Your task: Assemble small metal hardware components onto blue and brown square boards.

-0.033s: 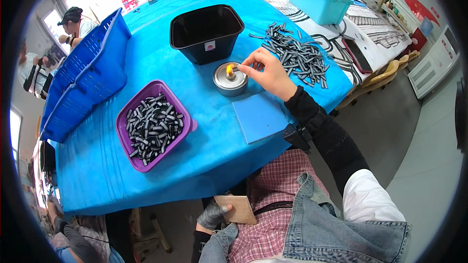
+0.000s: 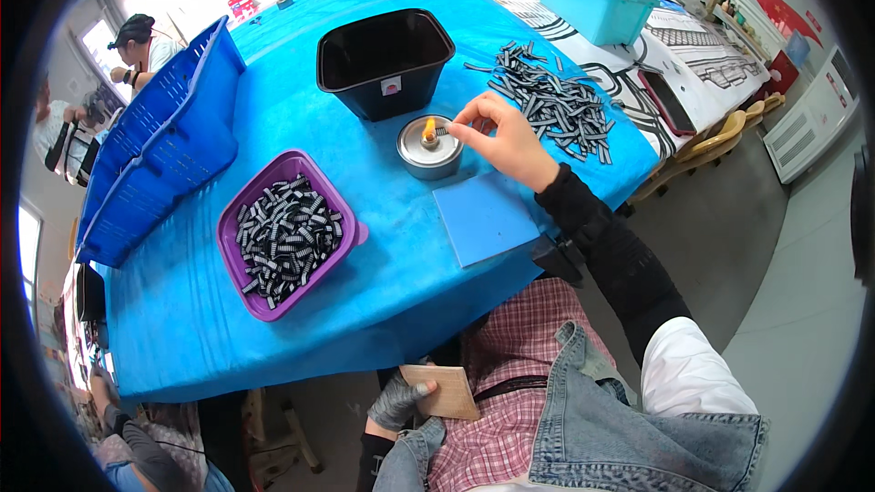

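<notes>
My right hand (image 2: 506, 138) pinches a short black-and-white striped fabric strip (image 2: 442, 131) between thumb and fingertips. The strip's free end reaches the small yellow flame (image 2: 430, 126) of a round metal burner (image 2: 430, 162). Down at my lap, my left hand (image 2: 398, 403), partly wrapped in grey, grips a flat wooden board (image 2: 445, 392). A loose pile of striped strips (image 2: 561, 105) lies beyond my right hand. Left of the burner, a purple tub (image 2: 225, 246) holds many folded striped pieces (image 2: 287, 241).
Behind the burner stands a black bin (image 2: 392, 96). A flat blue pad (image 2: 486, 219) lies near the table edge, below my right wrist. Blue crates (image 2: 164, 146) line the left side. A turquoise bin (image 2: 592, 5) and a phone (image 2: 667, 102) are at the right. Another person (image 2: 146, 50) sits far left.
The flame has changed shape a little. My two hands keep their places, with the strip still at the burner.
</notes>
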`<control>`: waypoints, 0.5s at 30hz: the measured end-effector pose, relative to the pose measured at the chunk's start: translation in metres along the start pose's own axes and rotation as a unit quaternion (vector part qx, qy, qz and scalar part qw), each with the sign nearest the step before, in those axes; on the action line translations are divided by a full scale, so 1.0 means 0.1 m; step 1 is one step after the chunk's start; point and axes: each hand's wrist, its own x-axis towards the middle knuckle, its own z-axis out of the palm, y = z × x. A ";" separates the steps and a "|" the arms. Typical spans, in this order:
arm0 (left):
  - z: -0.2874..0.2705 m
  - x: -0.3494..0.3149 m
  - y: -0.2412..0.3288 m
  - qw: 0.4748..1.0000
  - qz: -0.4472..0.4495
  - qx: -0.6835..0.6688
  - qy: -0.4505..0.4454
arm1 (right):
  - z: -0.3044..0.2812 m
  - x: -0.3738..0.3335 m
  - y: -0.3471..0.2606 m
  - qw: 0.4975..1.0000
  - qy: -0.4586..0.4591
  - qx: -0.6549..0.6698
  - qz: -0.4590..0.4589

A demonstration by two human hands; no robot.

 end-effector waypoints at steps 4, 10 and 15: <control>0.35 -0.51 0.69 0.984 0.073 0.114 0.114 | -0.13 -0.40 -0.21 0.972 -0.151 0.147 0.102; 1.03 -0.51 1.77 0.825 0.372 0.389 0.172 | -0.15 -0.84 -0.22 0.990 -0.135 -0.011 -0.027; 1.17 0.05 2.17 0.738 0.430 0.512 0.095 | 0.01 -0.82 -0.26 0.991 -0.111 -0.033 -0.060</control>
